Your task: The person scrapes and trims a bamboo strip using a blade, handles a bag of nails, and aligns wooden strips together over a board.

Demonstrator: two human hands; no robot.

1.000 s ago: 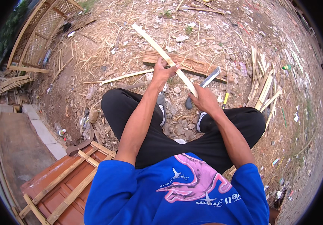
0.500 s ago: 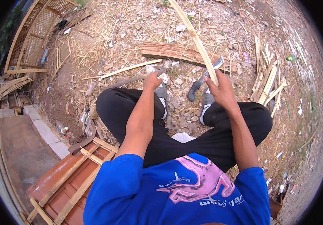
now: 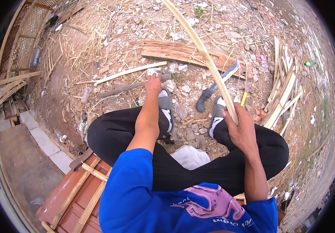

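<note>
- Between the person's black-trousered legs, a crumpled white sack [image 3: 190, 157] lies on the stony, straw-strewn brown ground [image 3: 53, 105]
- To the left, a reddish-brown wooden panel [image 3: 54, 202] carries a frame of pale wooden slats [image 3: 89, 206] that reaches its far corner
- The right hand [image 3: 240, 130] is closed around the near end of a long, pale, flat wooden strip [image 3: 217, 73], which slants away to the left above the ground
- Under the strip lies a machete [image 3: 230, 71] with a dark handle and grey blade, its tip at the right end of a thick, rough brown plank [image 3: 163, 50]
- The left hand [image 3: 153, 83] is over the right end of a round grey-brown stick [image 3: 128, 88]; whether it grips, I cannot tell
- Right of the plank, pale split-wood strips [image 3: 280, 99] lie piled
</note>
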